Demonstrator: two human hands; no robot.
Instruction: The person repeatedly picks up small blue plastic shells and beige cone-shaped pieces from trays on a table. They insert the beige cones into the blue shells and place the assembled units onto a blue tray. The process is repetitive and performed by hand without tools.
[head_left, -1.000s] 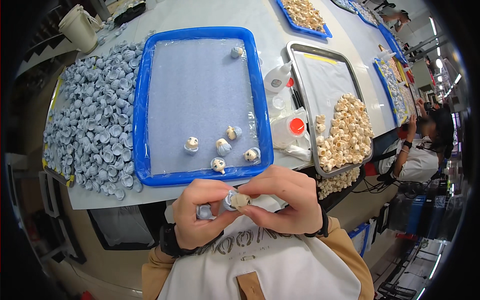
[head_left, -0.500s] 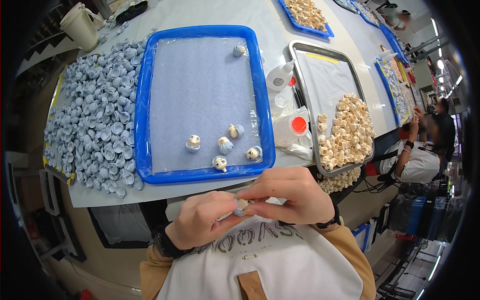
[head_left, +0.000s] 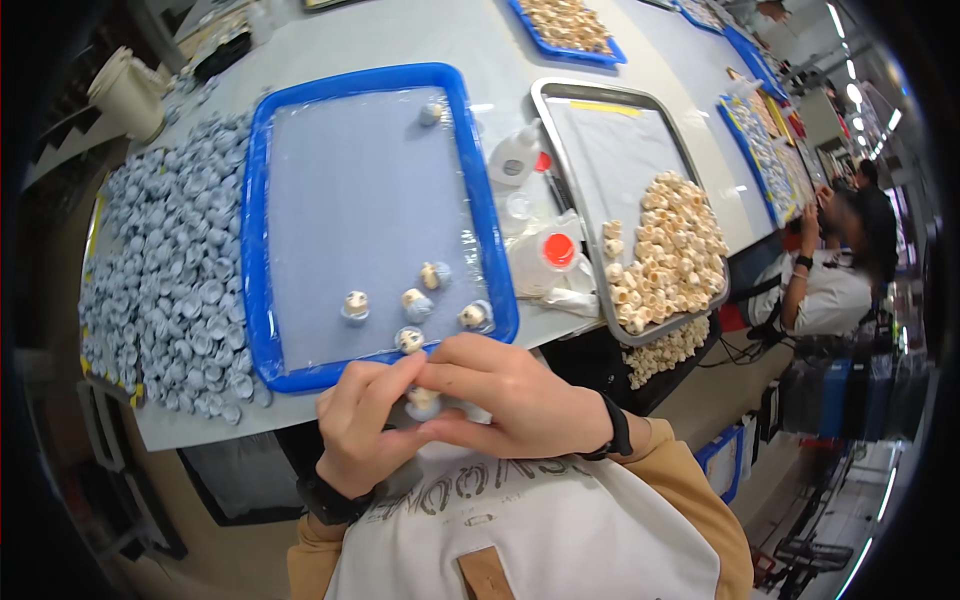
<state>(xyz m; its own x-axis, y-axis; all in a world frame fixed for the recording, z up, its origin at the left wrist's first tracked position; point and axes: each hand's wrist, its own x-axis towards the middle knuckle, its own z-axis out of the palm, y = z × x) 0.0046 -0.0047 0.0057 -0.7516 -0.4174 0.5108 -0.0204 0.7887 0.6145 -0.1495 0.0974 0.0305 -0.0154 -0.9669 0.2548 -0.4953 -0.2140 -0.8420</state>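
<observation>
A: In the head view, where is the piece you have?

B: At the lower middle of the frame: a small doll head, cream with pale blue at its lower side, between your left hand and your right hand. Your grip is narrow on both sides, the fingertips pinched close around it.

A: Which hand of yours is nearer, and how does it lie?

B: Neither; both touch it, one from each side. Your fingers cover too much of it for me to tell its long axis. In the frame it sits just below the near rim of the blue tray, and the nearest tray head is just above your fingertips.

A: And your counts?

B: One head in your grip. Six heads in the blue tray: five in its lower part, one near its upper right corner. At the left of the frame, a heap of blue-grey shells, too many to count. Right of centre, one metal tray with cream pieces, also past counting. Between the two trays on your bench, one squeeze bottle and one red-lidded tub.
</observation>
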